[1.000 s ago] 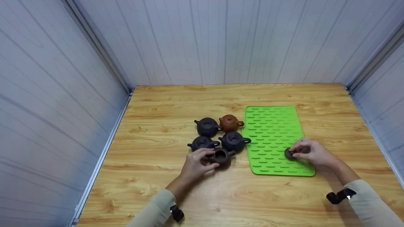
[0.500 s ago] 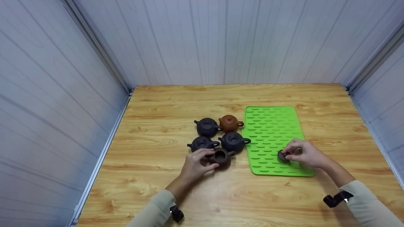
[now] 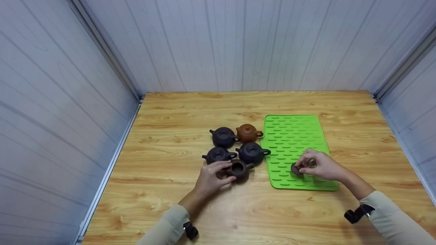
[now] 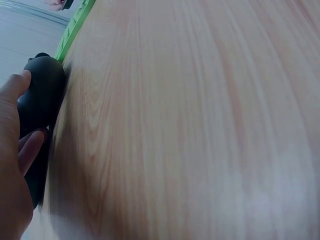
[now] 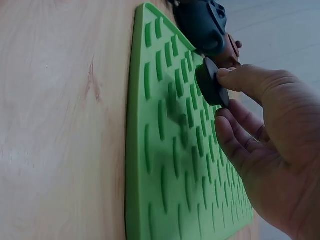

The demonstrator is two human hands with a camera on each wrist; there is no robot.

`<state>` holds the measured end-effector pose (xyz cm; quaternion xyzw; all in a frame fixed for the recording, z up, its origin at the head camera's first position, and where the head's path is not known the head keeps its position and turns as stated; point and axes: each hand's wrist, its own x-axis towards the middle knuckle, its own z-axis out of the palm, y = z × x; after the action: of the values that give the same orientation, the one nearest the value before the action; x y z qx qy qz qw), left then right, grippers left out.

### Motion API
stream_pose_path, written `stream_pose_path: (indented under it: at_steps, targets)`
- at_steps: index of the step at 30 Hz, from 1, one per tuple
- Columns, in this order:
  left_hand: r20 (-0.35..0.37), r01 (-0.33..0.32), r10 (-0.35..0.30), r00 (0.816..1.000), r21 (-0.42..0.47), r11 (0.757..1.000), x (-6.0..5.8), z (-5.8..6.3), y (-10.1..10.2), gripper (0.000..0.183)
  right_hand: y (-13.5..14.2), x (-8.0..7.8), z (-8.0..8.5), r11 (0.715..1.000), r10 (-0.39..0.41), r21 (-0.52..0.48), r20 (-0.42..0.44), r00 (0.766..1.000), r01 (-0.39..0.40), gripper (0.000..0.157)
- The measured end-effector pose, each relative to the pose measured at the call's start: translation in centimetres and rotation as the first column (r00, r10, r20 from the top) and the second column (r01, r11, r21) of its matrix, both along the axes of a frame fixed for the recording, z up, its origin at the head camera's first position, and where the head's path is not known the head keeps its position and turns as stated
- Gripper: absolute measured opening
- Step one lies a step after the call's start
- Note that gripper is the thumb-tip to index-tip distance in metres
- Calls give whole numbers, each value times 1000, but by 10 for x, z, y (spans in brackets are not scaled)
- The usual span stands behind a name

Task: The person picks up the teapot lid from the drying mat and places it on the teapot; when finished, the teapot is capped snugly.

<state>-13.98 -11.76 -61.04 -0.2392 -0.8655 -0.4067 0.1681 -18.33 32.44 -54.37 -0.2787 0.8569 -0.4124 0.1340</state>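
Note:
My left hand [image 3: 210,177] grips the near side of a small dark-brown teapot [image 3: 243,175], thumb and fingers spread around its body. Its round mouth is uncovered and faces up; the handle points right. In the left wrist view, the thumb lies against the teapot's body [image 4: 46,90]. My right hand [image 3: 320,165] pinches a small round teapot lid [image 3: 295,169] between thumb and fingers, by the knob side. The right wrist view has this lid [image 5: 209,85] tilted on edge, held above the green mat [image 5: 137,150], with a shadow below it.
Three black teapots, at the back left [image 3: 223,136], front left [image 3: 218,156] and right [image 3: 251,153], crowd close behind the brown one. An orange-brown teapot [image 3: 247,133] stands at the back, beside the mat's left edge. Pale panels [image 3: 224,44] surround the wooden table [image 3: 177,119].
My right hand has carried the lid leftward over the mat, towards the brown teapot. The left hand and the teapots have stayed where they were.

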Motion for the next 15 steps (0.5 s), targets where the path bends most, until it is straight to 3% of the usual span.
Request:
stream_pose_path:
  at_steps: [15]
  targets:
    - [2,4,-4,1000,-11,1000,-1,-1,-1,44,-55,-10,8,994,105,-25,45,993,-104,11]
